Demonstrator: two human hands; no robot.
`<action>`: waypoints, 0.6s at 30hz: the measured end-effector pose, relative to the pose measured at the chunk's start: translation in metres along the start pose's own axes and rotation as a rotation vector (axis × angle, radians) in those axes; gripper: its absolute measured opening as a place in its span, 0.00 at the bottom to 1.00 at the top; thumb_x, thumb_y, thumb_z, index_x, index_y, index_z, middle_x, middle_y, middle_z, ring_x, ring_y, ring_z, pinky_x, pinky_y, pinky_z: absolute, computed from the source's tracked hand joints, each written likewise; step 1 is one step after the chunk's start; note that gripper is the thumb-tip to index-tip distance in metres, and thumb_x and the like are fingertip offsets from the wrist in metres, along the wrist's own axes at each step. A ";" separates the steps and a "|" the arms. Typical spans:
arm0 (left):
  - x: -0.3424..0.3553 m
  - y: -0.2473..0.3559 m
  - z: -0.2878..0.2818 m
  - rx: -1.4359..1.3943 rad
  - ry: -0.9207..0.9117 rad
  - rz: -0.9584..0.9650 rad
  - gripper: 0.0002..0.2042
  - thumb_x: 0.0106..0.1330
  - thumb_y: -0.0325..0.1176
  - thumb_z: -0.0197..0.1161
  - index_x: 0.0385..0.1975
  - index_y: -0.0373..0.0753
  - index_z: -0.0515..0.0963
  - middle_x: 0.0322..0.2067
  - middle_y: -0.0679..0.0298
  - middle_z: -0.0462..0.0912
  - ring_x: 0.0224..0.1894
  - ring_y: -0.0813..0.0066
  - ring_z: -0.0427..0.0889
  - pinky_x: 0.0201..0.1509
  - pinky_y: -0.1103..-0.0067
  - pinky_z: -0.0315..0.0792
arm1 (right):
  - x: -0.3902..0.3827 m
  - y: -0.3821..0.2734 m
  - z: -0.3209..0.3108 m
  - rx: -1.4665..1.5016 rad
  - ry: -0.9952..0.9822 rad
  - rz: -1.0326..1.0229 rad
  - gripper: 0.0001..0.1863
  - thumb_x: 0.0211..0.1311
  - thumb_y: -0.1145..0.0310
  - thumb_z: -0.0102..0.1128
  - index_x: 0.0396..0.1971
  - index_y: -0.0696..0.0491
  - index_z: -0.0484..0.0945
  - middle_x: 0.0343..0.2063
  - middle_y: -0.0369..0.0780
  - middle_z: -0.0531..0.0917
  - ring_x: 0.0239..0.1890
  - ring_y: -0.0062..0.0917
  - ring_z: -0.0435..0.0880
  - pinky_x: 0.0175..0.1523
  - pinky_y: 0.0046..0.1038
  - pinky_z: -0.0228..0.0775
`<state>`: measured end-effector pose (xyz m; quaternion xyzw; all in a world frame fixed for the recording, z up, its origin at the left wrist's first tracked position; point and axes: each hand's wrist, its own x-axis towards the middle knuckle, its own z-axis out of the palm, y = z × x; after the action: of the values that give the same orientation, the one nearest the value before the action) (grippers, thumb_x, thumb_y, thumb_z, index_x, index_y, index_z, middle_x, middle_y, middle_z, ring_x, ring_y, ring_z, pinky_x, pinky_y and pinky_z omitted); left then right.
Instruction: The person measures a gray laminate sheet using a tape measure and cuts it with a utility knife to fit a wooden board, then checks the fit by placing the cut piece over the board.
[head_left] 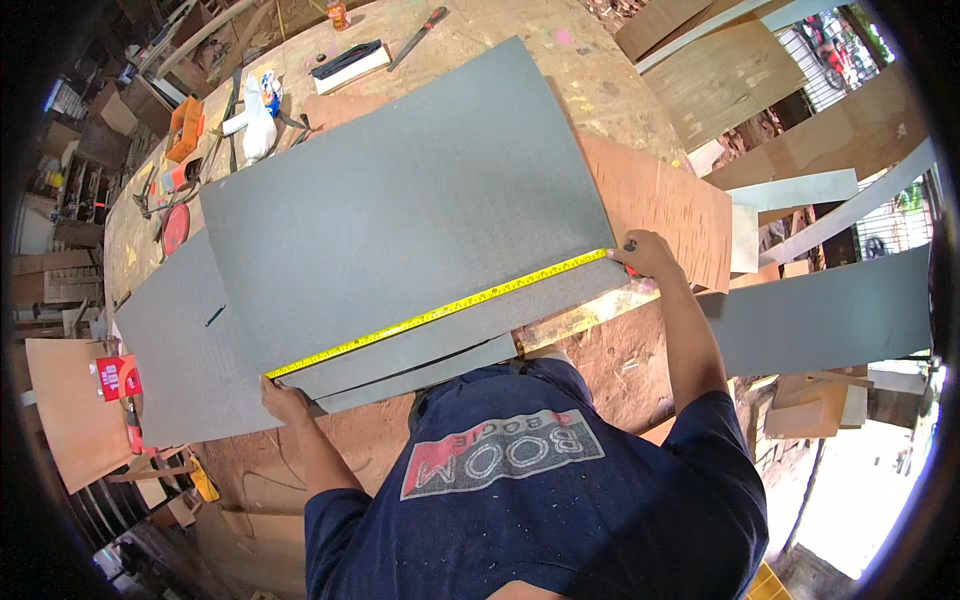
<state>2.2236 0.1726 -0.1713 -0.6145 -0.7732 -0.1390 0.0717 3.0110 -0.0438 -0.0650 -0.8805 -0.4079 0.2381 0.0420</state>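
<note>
A yellow tape measure [435, 313] stretches diagonally along the near edge of a large grey sheet [400, 180]. At its lower-left end, my left hand [285, 398] pinches the tape against the sheet. My right hand [650, 258] grips the red-and-black tape case at the sheet's right corner, partly hidden by fingers. Under and beside these lie another grey sheet [175, 370], a narrow grey strip [430, 370] and a light wooden board [670, 205]. A dark pencil-like item [214, 316] rests on the left sheet.
The worn worktable [470, 25] holds a metal file [416, 40], white bag [258, 125], orange box [183, 128], red round lid [175, 228] and black-covered block [350, 62]. A red box [118, 377] is at left. Boards and a grey panel [820, 310] stand at right.
</note>
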 end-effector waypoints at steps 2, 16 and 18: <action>0.001 -0.001 -0.001 0.002 -0.033 -0.045 0.21 0.72 0.25 0.59 0.64 0.32 0.76 0.59 0.46 0.82 0.58 0.44 0.80 0.62 0.59 0.73 | 0.003 0.002 0.007 -0.039 0.025 -0.057 0.30 0.53 0.38 0.76 0.29 0.55 0.84 0.31 0.46 0.88 0.36 0.39 0.88 0.43 0.39 0.77; 0.036 -0.076 0.025 -0.251 0.067 -0.289 0.20 0.64 0.41 0.73 0.49 0.31 0.84 0.44 0.47 0.88 0.47 0.51 0.86 0.54 0.63 0.78 | -0.004 -0.008 -0.024 0.302 -0.224 -0.241 0.18 0.62 0.59 0.75 0.31 0.61 0.84 0.19 0.36 0.81 0.26 0.19 0.80 0.35 0.28 0.72; 0.042 -0.094 0.026 -0.465 -0.035 -0.361 0.19 0.66 0.41 0.73 0.44 0.30 0.84 0.39 0.50 0.88 0.42 0.57 0.86 0.50 0.66 0.78 | -0.015 -0.019 -0.033 0.423 -0.270 -0.130 0.15 0.62 0.61 0.75 0.29 0.58 0.84 0.20 0.35 0.82 0.24 0.18 0.77 0.32 0.27 0.70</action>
<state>2.1237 0.2003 -0.1965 -0.4691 -0.8187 -0.3123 -0.1102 3.0045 -0.0381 -0.0247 -0.7843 -0.4066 0.4304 0.1853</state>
